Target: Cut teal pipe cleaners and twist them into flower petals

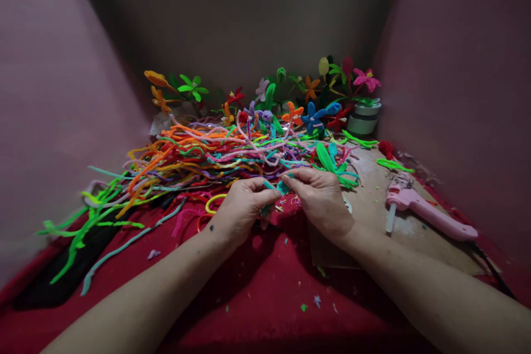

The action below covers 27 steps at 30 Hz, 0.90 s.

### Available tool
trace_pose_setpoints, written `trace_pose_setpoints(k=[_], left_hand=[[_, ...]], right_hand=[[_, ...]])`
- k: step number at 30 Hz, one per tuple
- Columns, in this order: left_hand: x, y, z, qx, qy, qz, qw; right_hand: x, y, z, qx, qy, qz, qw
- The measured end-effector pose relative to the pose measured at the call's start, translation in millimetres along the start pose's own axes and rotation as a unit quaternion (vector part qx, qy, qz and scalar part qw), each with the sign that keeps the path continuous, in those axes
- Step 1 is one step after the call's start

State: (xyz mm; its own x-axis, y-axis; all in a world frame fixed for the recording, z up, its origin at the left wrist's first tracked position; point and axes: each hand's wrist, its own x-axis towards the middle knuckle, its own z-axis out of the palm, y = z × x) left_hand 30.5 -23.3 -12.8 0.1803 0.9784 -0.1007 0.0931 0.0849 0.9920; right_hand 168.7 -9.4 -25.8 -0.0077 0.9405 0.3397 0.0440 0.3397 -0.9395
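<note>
Both my hands meet over the front of a large heap of coloured pipe cleaners (199, 152). Between them is a short teal pipe cleaner (283, 187), bent or folded, its exact shape partly covered by my fingers. My left hand (249, 202) pinches one side of it, and a teal end pokes up above the thumb. My right hand (321, 196) pinches the other side between thumb and forefinger. Just beyond my right hand lies a bunch of green pipe cleaner leaves (327, 159).
A pink glue gun (431, 213) rests on a cardboard sheet (373, 249) at the right. Pipe cleaner flowers (313, 116) stand along the back, some in a striped pot (364, 118). A black flat object (62, 271) lies left on the red cloth (257, 310), which carries scattered scraps.
</note>
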Motion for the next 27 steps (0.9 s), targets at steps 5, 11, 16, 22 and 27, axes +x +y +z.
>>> trace_pose_setpoints(k=[5,11,16,22,27], left_hand=[[-1,1,0.3,-0.012,0.018,0.007,1.000],[1,1,-1.7,-0.013,0.036,0.027,0.999],[2,1,-3.6,-0.001,0.014,0.026,1.000],[3,0,-6.0,0.033,0.018,0.065,0.997],[2,0,-3.8,0.090,0.048,0.096,0.990]], right_hand=[[1,-1,0,0.059,-0.014,0.049,0.997],[-1,8,4,0.202,-0.082,0.125,0.968],[-1,10,5,0.208,-0.066,0.148,0.965],[1,11,6,0.222,-0.049,0.165,0.960],[0,12,6,0.189,-0.057,0.166,0.966]])
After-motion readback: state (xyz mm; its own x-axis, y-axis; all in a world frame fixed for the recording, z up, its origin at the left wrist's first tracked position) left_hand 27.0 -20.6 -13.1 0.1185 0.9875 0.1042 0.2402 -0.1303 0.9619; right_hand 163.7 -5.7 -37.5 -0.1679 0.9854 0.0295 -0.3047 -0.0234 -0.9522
